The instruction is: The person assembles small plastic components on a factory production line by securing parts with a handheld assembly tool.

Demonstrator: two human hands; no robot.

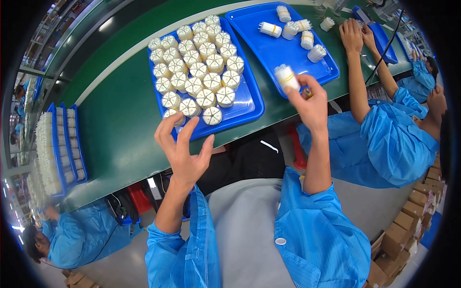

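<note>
In my right hand (309, 103) is a white cylindrical bundle with a yellow band (287, 78), held over the near edge of the right blue tray (261, 50). A small brownish thing (307, 93) also shows by those fingers; its kind I cannot make out. My left hand (181, 146) is open, fingers spread, at the near left corner of the left blue tray (245, 108). Several white cylinders (198, 70) stand upright there in close rows, their round tops divided into wedges. One of them (172, 115) is partly hidden behind my left fingers.
Several banded cylinders (290, 30) lie or stand in the right tray. On the green bench (113, 125), stacked blue trays of white pieces (65, 149) stand far left. A co-worker's hands (353, 36) are at the right, near a dark cable (389, 48) and another blue tray (384, 43).
</note>
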